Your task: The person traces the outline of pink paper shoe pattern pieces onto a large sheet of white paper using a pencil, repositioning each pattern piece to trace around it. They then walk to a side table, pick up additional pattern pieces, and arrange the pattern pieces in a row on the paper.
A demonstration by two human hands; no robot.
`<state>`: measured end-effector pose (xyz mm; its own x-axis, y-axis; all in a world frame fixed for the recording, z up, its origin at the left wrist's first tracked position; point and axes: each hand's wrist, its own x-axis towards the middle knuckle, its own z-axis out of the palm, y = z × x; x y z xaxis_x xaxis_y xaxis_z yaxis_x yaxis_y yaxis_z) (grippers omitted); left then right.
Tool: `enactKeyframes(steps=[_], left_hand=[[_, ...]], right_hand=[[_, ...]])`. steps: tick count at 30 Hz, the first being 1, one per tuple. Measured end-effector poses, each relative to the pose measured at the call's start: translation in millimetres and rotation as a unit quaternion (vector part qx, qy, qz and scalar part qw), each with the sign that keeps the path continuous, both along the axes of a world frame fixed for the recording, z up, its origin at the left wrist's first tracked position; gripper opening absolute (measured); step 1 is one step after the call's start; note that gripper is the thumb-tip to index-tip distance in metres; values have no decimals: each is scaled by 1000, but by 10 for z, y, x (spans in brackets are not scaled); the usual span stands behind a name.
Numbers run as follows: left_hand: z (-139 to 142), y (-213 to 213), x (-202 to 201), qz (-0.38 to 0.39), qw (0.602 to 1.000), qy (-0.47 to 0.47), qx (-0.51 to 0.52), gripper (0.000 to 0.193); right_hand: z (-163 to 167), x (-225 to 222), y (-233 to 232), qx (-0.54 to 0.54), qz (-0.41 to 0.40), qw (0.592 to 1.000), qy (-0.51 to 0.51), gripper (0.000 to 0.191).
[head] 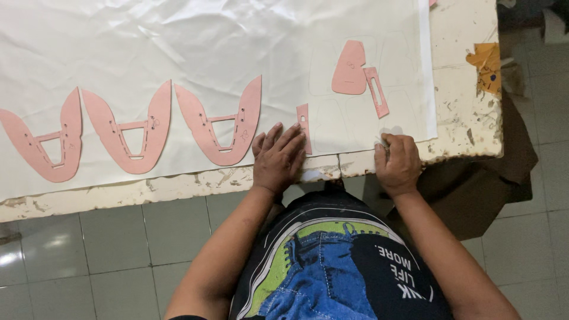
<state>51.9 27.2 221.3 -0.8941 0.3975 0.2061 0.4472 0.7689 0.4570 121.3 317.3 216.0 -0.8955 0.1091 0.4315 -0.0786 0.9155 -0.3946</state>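
- The left hand (277,159) lay flat and open, fingers spread, on the white sheet (178,53) at the near edge of the worktop (462,35); its fingertips touched a small pink strip template (304,128), one of two narrow strips in view.
- The right hand (398,161) was curled closed at the sheet's near right corner, fingers pinched together; whether it gripped a pen or the sheet edge could not be told.
- The second strip template (377,92), slotted and tilted, lay farther up, touching a rounded pink tongue-shaped template (349,68); there was one piece of that shape.
- Three large pink horseshoe-shaped templates were laid in a row to the left: one (222,121) just beside the left hand; a second (131,129); a third (44,142) partly cut by the picture's edge.
- Faint traced outlines (332,121) showed on the sheet between the two hands.
- One orange paper scrap (487,65) sat on the bare worktop at far right, well apart from the sheet.
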Motion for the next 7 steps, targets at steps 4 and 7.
enactKeyframes(steps=[4,7], left_hand=[[-26,14,9,-4,1000,7,0,40],[-45,25,11,-3,1000,6,-8,40]], right_hand=[[9,6,23,-1,-4,1000,-11,22],[15,10,31,-4,-3,1000,-6,22]])
